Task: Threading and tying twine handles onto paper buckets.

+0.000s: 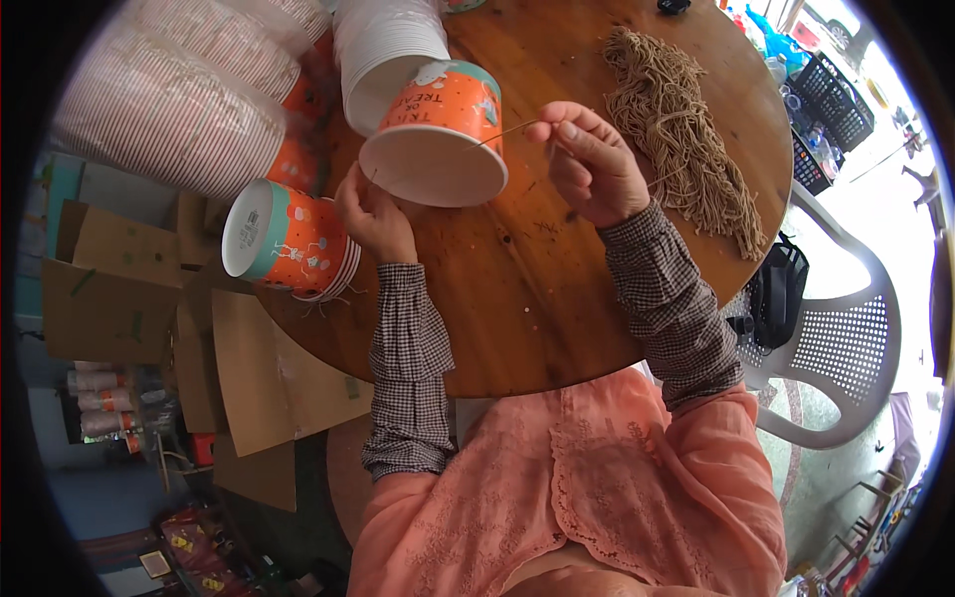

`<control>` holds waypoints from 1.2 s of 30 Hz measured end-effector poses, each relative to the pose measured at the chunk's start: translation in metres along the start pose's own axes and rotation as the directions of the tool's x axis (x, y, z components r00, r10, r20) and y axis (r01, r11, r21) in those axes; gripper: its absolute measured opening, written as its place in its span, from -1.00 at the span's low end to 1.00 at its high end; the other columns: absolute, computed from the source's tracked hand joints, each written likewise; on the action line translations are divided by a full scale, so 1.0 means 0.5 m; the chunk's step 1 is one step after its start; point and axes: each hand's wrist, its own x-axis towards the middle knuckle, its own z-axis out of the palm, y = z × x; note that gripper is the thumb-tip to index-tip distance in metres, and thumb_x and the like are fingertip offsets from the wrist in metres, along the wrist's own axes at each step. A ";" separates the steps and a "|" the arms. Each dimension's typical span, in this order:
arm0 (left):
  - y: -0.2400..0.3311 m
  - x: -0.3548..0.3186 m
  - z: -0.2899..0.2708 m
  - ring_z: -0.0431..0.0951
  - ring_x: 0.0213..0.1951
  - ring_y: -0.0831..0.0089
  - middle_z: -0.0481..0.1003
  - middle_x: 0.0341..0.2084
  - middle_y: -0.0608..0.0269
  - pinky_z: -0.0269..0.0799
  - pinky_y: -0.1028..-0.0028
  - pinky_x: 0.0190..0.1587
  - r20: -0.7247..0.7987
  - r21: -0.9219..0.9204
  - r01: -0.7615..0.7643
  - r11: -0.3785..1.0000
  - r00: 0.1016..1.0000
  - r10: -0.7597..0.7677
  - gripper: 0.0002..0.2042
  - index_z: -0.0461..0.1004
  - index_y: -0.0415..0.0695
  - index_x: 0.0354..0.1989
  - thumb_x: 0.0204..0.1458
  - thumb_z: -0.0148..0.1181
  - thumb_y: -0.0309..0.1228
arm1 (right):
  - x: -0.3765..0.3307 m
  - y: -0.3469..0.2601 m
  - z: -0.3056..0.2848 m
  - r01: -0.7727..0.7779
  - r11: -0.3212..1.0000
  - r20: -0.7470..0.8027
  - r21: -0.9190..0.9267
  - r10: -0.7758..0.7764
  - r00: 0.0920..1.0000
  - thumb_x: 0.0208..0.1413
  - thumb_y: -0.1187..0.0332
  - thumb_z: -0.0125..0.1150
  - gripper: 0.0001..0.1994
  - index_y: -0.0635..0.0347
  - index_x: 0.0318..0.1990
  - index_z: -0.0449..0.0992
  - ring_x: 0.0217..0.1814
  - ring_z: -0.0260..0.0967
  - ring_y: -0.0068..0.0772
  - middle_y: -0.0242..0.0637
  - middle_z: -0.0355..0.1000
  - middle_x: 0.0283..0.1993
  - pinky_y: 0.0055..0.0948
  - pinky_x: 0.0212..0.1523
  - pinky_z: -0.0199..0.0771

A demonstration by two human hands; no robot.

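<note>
An orange paper bucket with a teal band and small printed figures lies tipped on the round table, its white open mouth toward me. My left hand is at the left side of its rim with the fingers closed. What they pinch is hidden, though a thin strand shows by the fingertips. To the right of the bucket, my right hand pinches a thin tan cord between thumb and fingers. The cord runs taut from there to the bucket's right side, near the rim.
A bundle of tan cords lies on the wooden table at right. Nested white buckets stand behind; wrapped bucket stacks fill the far left. A short stack of printed buckets with cord ends lies left, above cardboard boxes. A grey chair stands right.
</note>
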 end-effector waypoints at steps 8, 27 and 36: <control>0.139 -0.081 -0.009 0.49 -0.29 0.53 0.51 -0.30 0.20 0.42 0.56 -0.21 0.339 -0.465 0.161 0.870 0.941 0.007 -0.78 0.43 -0.30 -0.05 0.22 -0.02 -0.46 | 0.000 0.032 -0.009 -0.072 0.997 -0.038 0.003 0.072 0.997 0.23 0.45 0.03 -0.85 0.23 -0.09 0.45 -0.48 0.34 -0.67 -0.29 0.50 -0.23 -0.68 -0.50 0.36; 0.169 -0.101 0.011 0.40 -0.57 0.69 0.46 -0.57 0.37 0.31 0.67 -0.52 0.751 -0.392 0.579 0.715 0.650 -0.116 -0.82 0.54 -0.30 -0.22 0.19 0.08 -0.43 | 0.007 -0.019 -0.019 -0.244 0.918 -0.199 -0.311 0.188 0.962 0.21 0.45 0.05 -0.85 0.27 -0.11 0.44 -0.45 0.39 -0.65 -0.32 0.49 -0.26 -0.65 -0.41 0.47; 0.166 -0.109 0.007 0.37 -0.61 0.71 0.45 -0.66 0.40 0.26 0.63 -0.57 0.695 -0.246 0.217 0.944 0.719 0.016 -0.83 0.55 -0.27 -0.28 0.14 0.16 -0.40 | 0.002 0.008 0.035 -0.198 0.402 -0.172 -0.894 0.100 0.980 0.24 0.33 0.05 -0.79 0.29 -0.14 0.47 -0.55 0.37 -0.70 -0.40 0.47 -0.39 -0.67 -0.54 0.42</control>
